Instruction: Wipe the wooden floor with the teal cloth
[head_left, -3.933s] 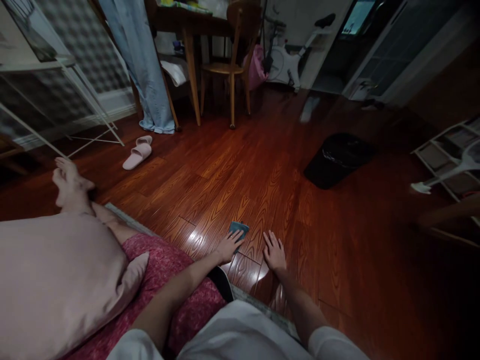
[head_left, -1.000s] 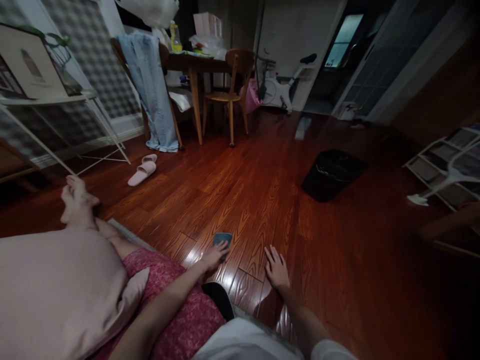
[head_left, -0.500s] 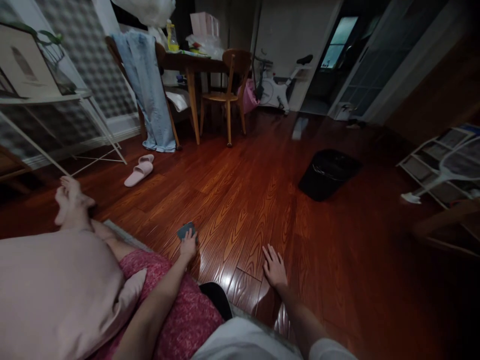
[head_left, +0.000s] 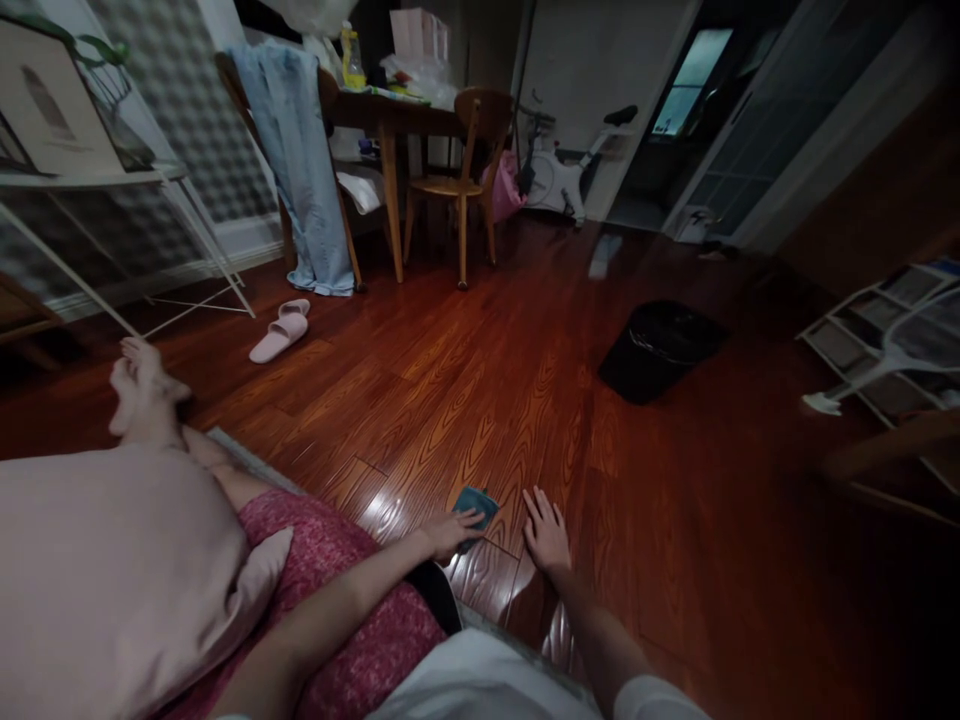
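Observation:
My left hand (head_left: 448,533) grips a small, flat, teal square thing (head_left: 480,503) by its near side, with fingers lying across the top and the thumb side hidden. Whether it is a cloth, a pouch or something stiffer I cannot make out. Beside it, a short gap to the right, my right hand (head_left: 547,533) is open and palm down, its fingers slightly apart, with nothing in it. Both hands are over the glossy reddish wood floor (head_left: 450,400); whether the right palm rests on it I cannot tell.
A pale pink pillow (head_left: 112,570) covers the lap at left. Ahead stand a pink slipper pair (head_left: 281,332), a wooden chair (head_left: 457,188) and a table (head_left: 390,115). At right are a black bin (head_left: 660,350), a white racket-shaped object (head_left: 892,355) and a shelf (head_left: 862,310).
My left hand has swung right and nearer to my body, carrying the teal square closer to my right hand. My right hand has stayed almost in place. The view has shifted slightly.

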